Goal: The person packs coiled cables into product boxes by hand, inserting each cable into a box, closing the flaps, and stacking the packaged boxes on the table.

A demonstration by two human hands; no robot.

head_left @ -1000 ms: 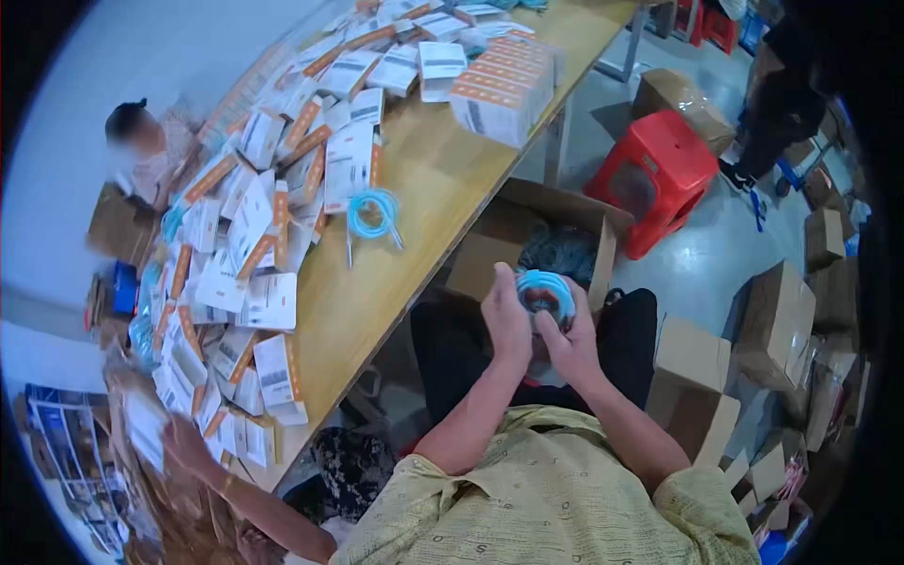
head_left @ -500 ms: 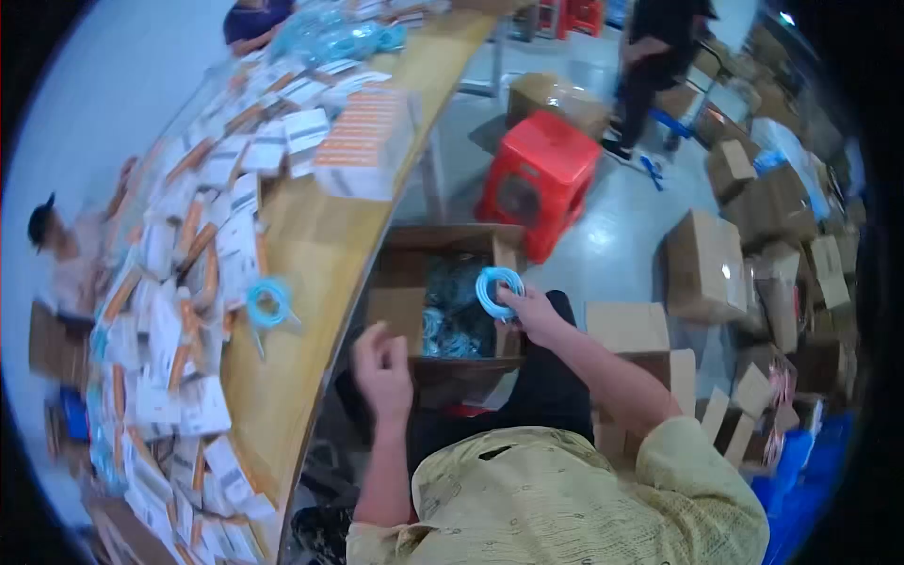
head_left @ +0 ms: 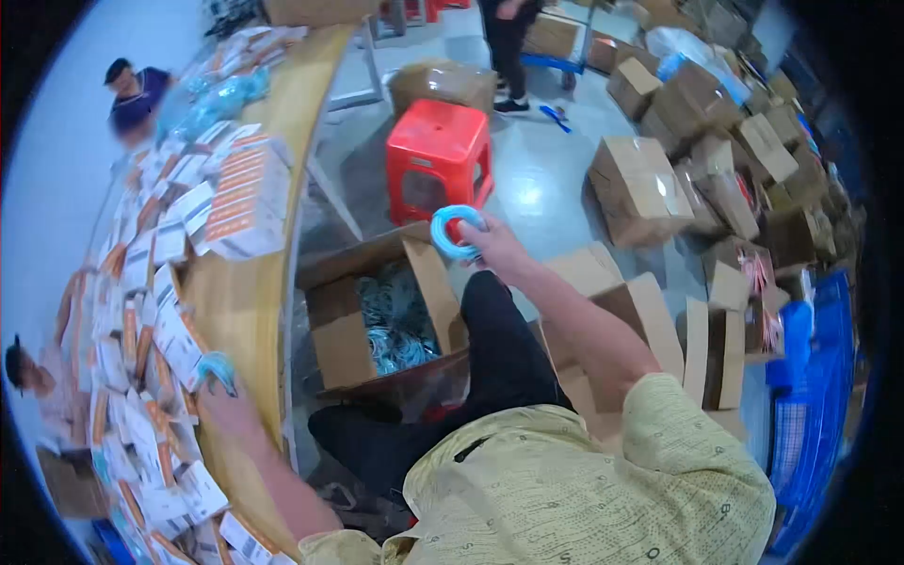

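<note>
In the head view my right hand [head_left: 496, 247] is closed on a light-blue coiled cable [head_left: 440, 235], held up above the far right edge of an open carton. My left hand [head_left: 229, 403] reaches over the wooden table [head_left: 229, 287] and its fingers, somewhat blurred, close on a second light-blue coiled cable [head_left: 215, 363]. That coil is partly hidden by the hand, beside white and orange boxes [head_left: 179, 325] piled along the table. The open carton [head_left: 344, 348] stands on the floor between the table and my leg, with a heap of bluish coiled cables [head_left: 400, 325] inside.
A red stool [head_left: 439, 151] stands beyond the carton. To my right lie open cartons [head_left: 640, 306], closed cartons [head_left: 642, 188] and blue crates [head_left: 810, 367]. A stack of boxes [head_left: 247, 198] sits at the table edge. Two people are across the table; another stands near a trolley.
My left hand has moved from beside the open carton to the coil on the table. My right hand still holds its coil, now beyond the carton's edge. The view has turned rightward.
</note>
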